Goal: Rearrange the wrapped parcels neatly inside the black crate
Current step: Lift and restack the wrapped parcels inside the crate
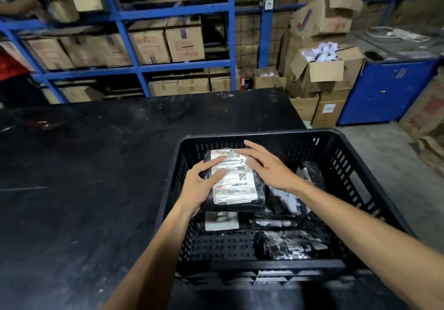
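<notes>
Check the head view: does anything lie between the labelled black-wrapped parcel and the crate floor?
Yes. The black-wrapped parcel with the white label, held by the left hand, sits over another labelled parcel lying on the black plastic crate floor.

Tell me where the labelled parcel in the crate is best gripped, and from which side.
Probably by its two long black edges, from above. The labelled parcel lies flat, label up, on other parcels inside the black crate, so only its top and sides are free. The left hand already wraps its left edge; the right hand rests on top.
</notes>
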